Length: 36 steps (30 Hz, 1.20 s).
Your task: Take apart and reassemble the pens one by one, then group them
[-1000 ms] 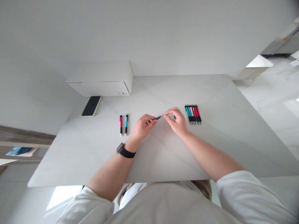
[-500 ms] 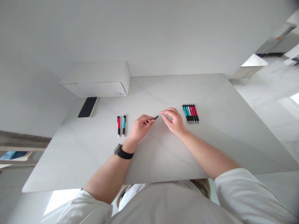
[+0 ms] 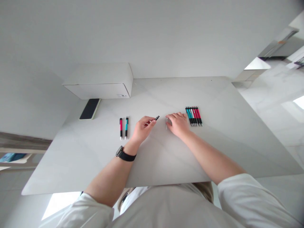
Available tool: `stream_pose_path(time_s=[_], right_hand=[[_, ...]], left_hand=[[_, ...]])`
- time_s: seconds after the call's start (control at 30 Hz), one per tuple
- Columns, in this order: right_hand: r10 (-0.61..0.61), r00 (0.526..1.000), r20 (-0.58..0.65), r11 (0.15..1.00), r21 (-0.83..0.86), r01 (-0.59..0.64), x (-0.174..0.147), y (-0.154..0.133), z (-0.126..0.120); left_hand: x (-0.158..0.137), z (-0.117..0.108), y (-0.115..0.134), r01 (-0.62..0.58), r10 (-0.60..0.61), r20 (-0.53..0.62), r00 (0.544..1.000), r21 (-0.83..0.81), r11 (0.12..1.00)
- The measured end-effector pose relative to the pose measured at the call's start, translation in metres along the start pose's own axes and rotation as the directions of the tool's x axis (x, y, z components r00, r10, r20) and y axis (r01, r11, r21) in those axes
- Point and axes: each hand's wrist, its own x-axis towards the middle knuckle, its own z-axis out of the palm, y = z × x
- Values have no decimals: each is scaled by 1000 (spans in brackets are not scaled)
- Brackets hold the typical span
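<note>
My left hand [image 3: 143,128] is closed around a pen barrel, and its black end [image 3: 157,118] sticks out past the thumb and forefinger. The fingers cover most of the barrel. On the tabletop to the right lies a thin pale stick that looks like a pen refill [image 3: 167,120]. The curled fingertips and thumb of my right hand [image 3: 177,124] rest on it. Left of my left hand, a red pen [image 3: 121,128] and a teal pen [image 3: 126,127] lie side by side. A row of several pens [image 3: 194,116], teal, white and red, lies just beyond my right hand.
A white box [image 3: 99,90] stands at the back left of the pale table [image 3: 152,164], against the wall. In front of it lies a phone [image 3: 89,109] with a dark screen. A black watch [image 3: 125,154] is on my left wrist.
My right hand has come down onto the refill, its fingers curling in. My left hand keeps its hold, with the pen barrel tilted slightly more upward.
</note>
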Motion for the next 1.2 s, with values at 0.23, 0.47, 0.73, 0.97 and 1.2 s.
stream_pose_path(time_s=[0.23, 0.47, 0.73, 0.97, 1.2], right_hand=[[-124, 989, 84, 992, 20, 123, -9, -15, -9], [-118, 984, 136, 989, -70, 129, -11, -18, -21], [-100, 973, 209, 979, -155, 134, -16, -30, -22], [-91, 972, 216, 986, -114, 118, -14, -27, -24], [-33, 998, 51, 998, -53, 36, -11, -14, -22]], left_hand=[[1, -2, 1, 3, -2, -10, 1000, 12, 1000], [0, -2, 2, -10, 10, -3, 1000, 23, 1000], [0, 0, 0, 0, 0, -7, 1000, 38, 999], [1, -1, -1, -6, 7, -30, 1000, 30, 1000], [2, -3, 0, 9, -9, -16, 1000, 16, 1000]])
